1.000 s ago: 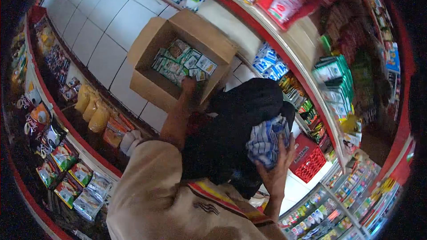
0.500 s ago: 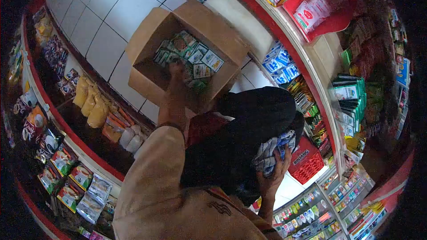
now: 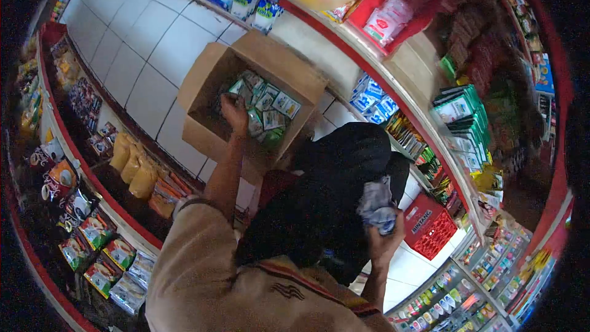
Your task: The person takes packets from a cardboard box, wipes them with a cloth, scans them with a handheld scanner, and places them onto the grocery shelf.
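An open cardboard box (image 3: 200, 83) stands on the tiled floor before me, with small green-and-white sachets (image 3: 284, 104) lying loose inside. My left hand (image 3: 235, 114) is over the box's left half, its fingers closed at the edge of one green-and-white sachet (image 3: 237, 86); the exact grip is partly hidden. My right hand (image 3: 386, 238) is closed round a crumpled blue-and-white checked cloth (image 3: 377, 206), held beside my dark-clothed knee (image 3: 350, 147).
Shelves with a red edge (image 3: 117, 203) run along the left, holding yellow bags (image 3: 142, 178) and packets. Right-hand shelves carry blue-and-white packs (image 3: 373, 99) and green packs (image 3: 458, 110). A red crate (image 3: 433, 233) stands near my right hand.
My left hand has risen from among the sachets toward the box's left side. My right hand has shifted slightly, and the cloth has moved off my knee. The view has also turned a little.
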The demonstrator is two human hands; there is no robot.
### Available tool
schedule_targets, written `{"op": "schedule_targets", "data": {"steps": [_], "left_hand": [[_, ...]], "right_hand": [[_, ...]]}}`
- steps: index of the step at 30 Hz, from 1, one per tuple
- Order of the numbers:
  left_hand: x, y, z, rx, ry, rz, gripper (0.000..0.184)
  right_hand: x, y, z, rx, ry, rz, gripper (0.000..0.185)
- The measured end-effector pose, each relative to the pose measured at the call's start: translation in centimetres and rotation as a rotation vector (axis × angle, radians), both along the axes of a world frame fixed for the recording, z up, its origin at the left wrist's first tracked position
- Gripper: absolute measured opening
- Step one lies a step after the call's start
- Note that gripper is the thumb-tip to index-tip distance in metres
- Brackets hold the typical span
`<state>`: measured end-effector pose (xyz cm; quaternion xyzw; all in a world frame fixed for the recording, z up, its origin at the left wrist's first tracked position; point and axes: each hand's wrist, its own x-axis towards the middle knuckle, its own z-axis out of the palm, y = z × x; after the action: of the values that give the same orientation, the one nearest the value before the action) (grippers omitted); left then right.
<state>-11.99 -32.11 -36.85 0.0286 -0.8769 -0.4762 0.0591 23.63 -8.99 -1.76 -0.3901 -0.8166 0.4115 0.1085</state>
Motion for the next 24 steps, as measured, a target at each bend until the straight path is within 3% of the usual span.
{"op": "schedule_targets", "data": {"steps": [3, 4, 6, 8, 10, 12, 13, 14, 16, 18, 20, 22, 24], "left_hand": [[0.7, 2.1, 7.9, 0.496, -0.091, -0.006, 0.03], [1.3, 3.1, 12.1, 0.506, -0.067, -0.022, 0.03], [3.7, 5.7, 22.2, 0.959, -0.4, -0.15, 0.028], [5.8, 7.1, 27.6, 0.982, -0.624, -0.346, 0.03], [8.3, 8.5, 28.9, 1.047, -0.793, -0.378, 0.028], [12.7, 11.4, 34.3, 1.228, -0.824, -0.41, 0.027], [14.7, 12.1, 35.6, 1.106, -0.826, -0.494, 0.025], [16.6, 12.4, 36.2, 0.98, -0.818, -0.574, 0.024], [20.0, 12.0, 34.1, 0.278, 0.107, -0.944, 0.028], [21.7, 12.6, 37.1, 0.152, 0.332, -1.104, 0.033], [23.9, 13.3, 36.7, 0.809, -0.442, -1.1, 0.041], [24.7, 13.2, 37.3, 0.935, -0.499, -1.076, 0.047], [24.3, 13.4, 38.9, 1.052, -0.57, -1.032, 0.053]], "right_hand": [[1.6, 1.5, 0.3, -0.107, 0.079, -0.202, 0.054], [1.4, 1.4, 0.5, -0.099, 0.107, -0.21, 0.054], [1.0, 1.2, 1.5, 0.032, 0.24, -0.397, 0.062], [1.4, 1.7, 2.4, 0.039, 0.269, -0.384, 0.068], [-1.0, 1.3, 6.2, -0.097, 0.338, -0.219, 0.061], [-2.9, 1.2, 9.2, 0.115, 0.462, -0.028, 0.052], [-3.2, 1.0, 9.3, 0.121, 0.515, -0.045, 0.044], [-3.3, 1.1, 9.7, 0.248, 0.554, 0.05, 0.049], [-3.4, 0.4, 9.9, 0.265, 0.565, 0.057, 0.059], [-3.0, -0.6, 9.6, 0.184, 0.623, 0.007, 0.07], [-2.5, -1.4, 9.8, 0.122, 0.66, -0.102, 0.072], [-2.0, -1.4, 9.2, 0.253, 0.649, 0.003, 0.07], [-1.3, -2.6, 10.1, 0.105, 0.571, 0.172, 0.07]]}}
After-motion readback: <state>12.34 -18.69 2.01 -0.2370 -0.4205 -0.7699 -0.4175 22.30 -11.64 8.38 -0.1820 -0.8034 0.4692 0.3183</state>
